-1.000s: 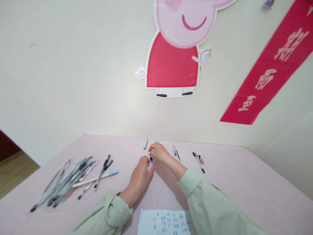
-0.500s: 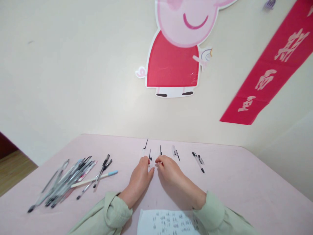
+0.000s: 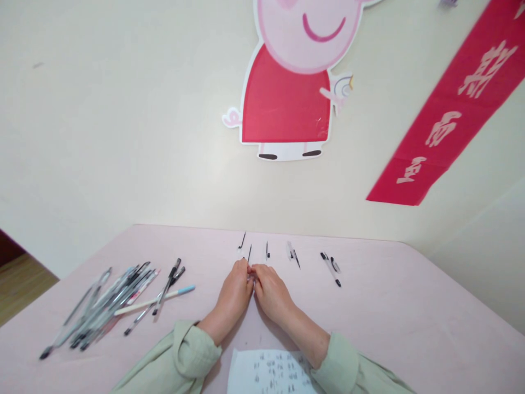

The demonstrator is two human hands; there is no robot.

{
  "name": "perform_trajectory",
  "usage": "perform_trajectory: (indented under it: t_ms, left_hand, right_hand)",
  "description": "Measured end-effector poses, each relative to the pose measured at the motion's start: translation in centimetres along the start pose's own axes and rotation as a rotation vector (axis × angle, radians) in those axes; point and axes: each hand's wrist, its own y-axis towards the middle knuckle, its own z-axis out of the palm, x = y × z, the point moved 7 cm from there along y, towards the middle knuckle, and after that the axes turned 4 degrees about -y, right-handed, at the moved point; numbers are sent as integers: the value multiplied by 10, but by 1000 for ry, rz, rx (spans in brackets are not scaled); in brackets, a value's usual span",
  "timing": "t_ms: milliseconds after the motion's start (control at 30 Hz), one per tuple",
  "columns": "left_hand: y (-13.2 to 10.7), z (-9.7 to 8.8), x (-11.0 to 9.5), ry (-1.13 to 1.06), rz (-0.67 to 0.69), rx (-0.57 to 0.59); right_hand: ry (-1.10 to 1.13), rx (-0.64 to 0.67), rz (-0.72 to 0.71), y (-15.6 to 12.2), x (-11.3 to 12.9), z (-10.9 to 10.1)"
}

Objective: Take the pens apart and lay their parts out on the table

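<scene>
My left hand and my right hand meet at the middle of the table, fingertips touching. Both have curled, closed fingers; whatever they pinch is hidden behind them. Just beyond the fingers lie thin dark pen parts that look like refills: one black-tipped piece close to my left fingers, another piece farther back, and a third piece beyond my right hand. More pen parts rest a little to the right, some of them clear.
On the left lies a loose pile of pens, with a white and light-blue pen across its right side. A black-capped pen and a cap lie right. Handwritten paper is between my forearms. A wall stands behind the pink-covered table.
My right hand has moved left until its fingertips meet those of my left hand. My left hand has shifted slightly. The whole view has tilted a little; the pens lie as before.
</scene>
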Motion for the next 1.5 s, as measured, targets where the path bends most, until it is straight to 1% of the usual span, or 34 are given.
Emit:
perform_trajectory:
  t_ms: [100,167,333,433,533,633,833,1000,1267,1500]
  left_hand:
    - [1,-2,1,1,7,-32]
    - [1,-10,-1,57,20,-80]
    - [5,-34,-10,407,78,-222]
    - [9,-38,-11,531,84,-254]
    - [12,-33,-11,569,109,-232]
    - [12,-28,-9,580,92,-211]
    - [12,-26,-9,531,108,-174]
    - [13,-27,-7,565,67,-179]
    - [14,-16,0,627,41,-98]
    - [20,-15,2,654,3,-107]
  right_hand:
    - [5,-34,-24,-3,-1,1]
    - [20,-67,-44,-5,-2,0]
    - [26,-104,-69,-9,-4,0]
    - [13,-102,-60,-8,-4,0]
    - [13,-97,-61,-8,-2,-1]
    - [13,-92,-60,-7,-2,0]
    - [5,-97,-69,-8,-2,0]
    - [-5,-102,-66,-8,-1,-2]
    - [-23,-112,-67,-6,-3,3]
    - [-43,-106,-55,-5,-2,2]
